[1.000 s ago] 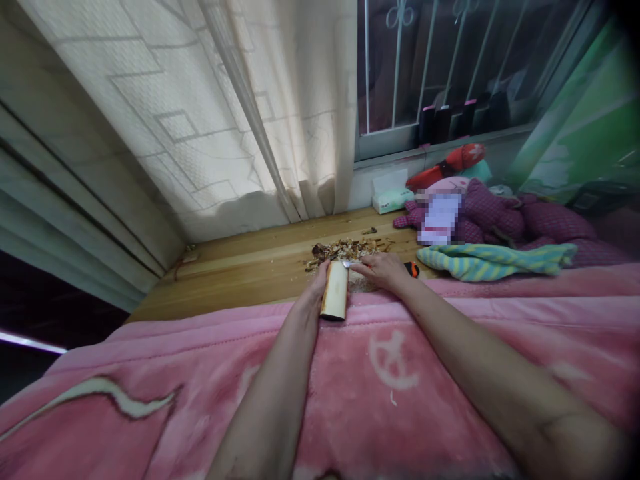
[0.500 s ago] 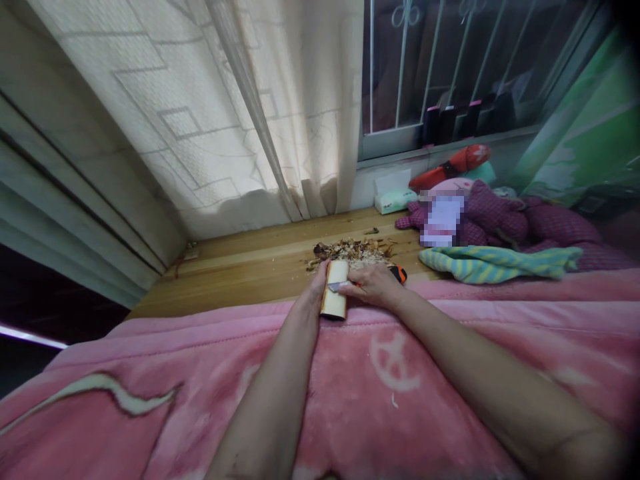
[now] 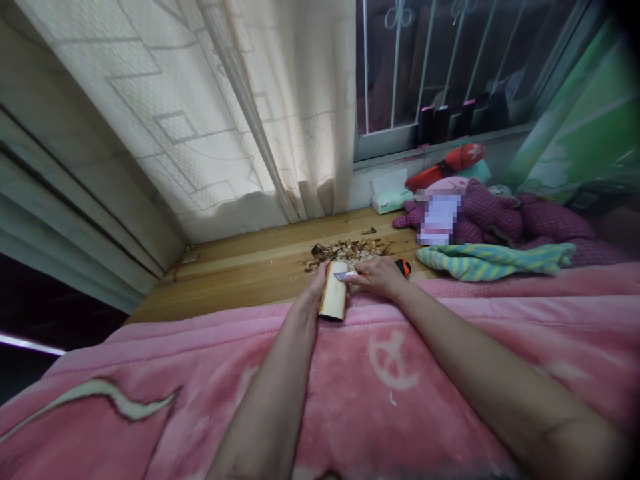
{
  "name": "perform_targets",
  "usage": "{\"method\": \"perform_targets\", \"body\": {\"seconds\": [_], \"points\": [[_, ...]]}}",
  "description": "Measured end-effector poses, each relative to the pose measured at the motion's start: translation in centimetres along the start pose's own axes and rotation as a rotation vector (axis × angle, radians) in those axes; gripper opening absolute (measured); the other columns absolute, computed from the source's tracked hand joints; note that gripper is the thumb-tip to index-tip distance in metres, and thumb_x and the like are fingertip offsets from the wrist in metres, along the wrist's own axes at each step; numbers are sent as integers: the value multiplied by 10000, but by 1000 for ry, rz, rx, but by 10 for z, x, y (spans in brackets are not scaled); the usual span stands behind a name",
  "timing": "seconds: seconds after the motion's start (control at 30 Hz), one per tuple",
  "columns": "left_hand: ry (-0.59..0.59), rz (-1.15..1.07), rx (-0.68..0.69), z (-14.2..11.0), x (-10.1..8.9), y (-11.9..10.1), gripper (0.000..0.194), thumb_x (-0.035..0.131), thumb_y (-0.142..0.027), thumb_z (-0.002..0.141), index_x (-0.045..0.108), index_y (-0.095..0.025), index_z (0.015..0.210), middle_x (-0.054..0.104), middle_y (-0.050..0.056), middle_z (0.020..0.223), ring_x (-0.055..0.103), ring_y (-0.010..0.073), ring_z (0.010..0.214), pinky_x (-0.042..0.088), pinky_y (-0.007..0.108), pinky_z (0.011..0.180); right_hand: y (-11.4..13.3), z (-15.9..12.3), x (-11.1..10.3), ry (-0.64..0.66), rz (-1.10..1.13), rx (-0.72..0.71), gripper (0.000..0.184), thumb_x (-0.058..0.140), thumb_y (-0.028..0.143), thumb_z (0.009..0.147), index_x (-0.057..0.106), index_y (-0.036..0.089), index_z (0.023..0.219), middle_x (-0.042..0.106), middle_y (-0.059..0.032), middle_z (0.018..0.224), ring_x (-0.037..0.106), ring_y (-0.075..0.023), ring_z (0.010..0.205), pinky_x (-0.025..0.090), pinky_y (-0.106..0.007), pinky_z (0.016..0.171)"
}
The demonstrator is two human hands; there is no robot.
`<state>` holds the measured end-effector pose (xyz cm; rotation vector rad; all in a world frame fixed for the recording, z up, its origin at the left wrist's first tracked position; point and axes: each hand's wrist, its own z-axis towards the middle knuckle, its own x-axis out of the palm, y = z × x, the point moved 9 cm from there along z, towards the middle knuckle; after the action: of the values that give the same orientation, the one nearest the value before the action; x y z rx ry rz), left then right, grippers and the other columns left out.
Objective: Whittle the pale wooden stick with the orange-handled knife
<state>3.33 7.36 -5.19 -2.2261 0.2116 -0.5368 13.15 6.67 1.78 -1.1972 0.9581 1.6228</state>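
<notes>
A short, pale piece of bamboo [image 3: 333, 300] with brown edges lies tilted in my left hand [image 3: 316, 285], whose fingers are wrapped round its left side and partly hidden. My right hand [image 3: 381, 277] is closed on a utility knife [image 3: 404, 267] with an orange and black handle; the handle's end sticks out to the right of the hand. The knife's grey blade lies across the upper part of the bamboo's face. Just beyond both hands, a heap of brown and pale shavings [image 3: 350, 250] is spread on the wooden surface.
A pink blanket [image 3: 350, 400] lies under my forearms, up to the wooden ledge [image 3: 240, 267]. Rightward are a striped cloth [image 3: 495, 261], a blurred-out phone-like panel [image 3: 440, 219], purple plush toys [image 3: 555, 223] and a tissue pack [image 3: 393, 200]. Behind hang curtains [image 3: 200, 120] beside a barred window [image 3: 450, 73].
My right hand has moved the blade away from me, from the middle of the bamboo to its upper part. My left hand keeps its hold. The view has shifted slightly.
</notes>
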Motion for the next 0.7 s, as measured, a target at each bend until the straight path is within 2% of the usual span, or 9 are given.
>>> {"method": "perform_targets", "body": {"seconds": [0.17, 0.27, 0.37, 0.53, 0.63, 0.7], "points": [[56, -29, -19, -2, 4, 2, 570, 181, -537, 811, 562, -114, 783, 563, 87, 485, 536, 190, 388, 433, 300, 391, -26, 2, 2, -14, -11, 138, 664, 147, 663, 805, 640, 217, 813, 673, -66, 790, 595, -172, 723, 285, -249, 557], [54, -47, -22, -3, 5, 3, 557, 193, -530, 811, 561, -116, 756, 564, 88, 489, 539, 190, 389, 438, 305, 398, -30, 1, 2, -31, 5, 172, 661, 146, 654, 812, 643, 218, 833, 671, -65, 785, 592, -172, 723, 294, -251, 568], [7, -63, -4, -3, 2, 1, 544, 194, -513, 820, 548, -120, 696, 556, 85, 474, 526, 175, 370, 426, 281, 384, -21, 0, -1, -53, 22, 139, 647, 163, 640, 821, 645, 209, 801, 668, -63, 784, 588, -162, 729, 299, -245, 579], [-84, -62, 24, 1, -4, -2, 501, 207, -465, 841, 551, -128, 706, 527, 47, 422, 494, 153, 337, 391, 244, 357, 14, -4, -2, -18, 35, -28, 628, 201, 641, 817, 652, 205, 812, 672, -61, 792, 585, -157, 728, 290, -236, 578], [-169, -132, 101, 8, -13, -7, 433, 243, -388, 856, 559, -122, 728, 509, 16, 401, 475, 126, 324, 357, 209, 348, 32, -7, -5, -9, 62, -130, 621, 192, 622, 831, 653, 206, 831, 674, -57, 799, 586, -155, 737, 282, -236, 576], [-171, -210, 101, 12, -15, -5, 403, 277, -388, 851, 556, -127, 722, 508, 8, 399, 475, 119, 325, 350, 201, 347, 37, -8, -5, -7, 71, -160, 627, 179, 615, 837, 652, 204, 817, 675, -56, 803, 588, -153, 733, 276, -239, 569]]}}
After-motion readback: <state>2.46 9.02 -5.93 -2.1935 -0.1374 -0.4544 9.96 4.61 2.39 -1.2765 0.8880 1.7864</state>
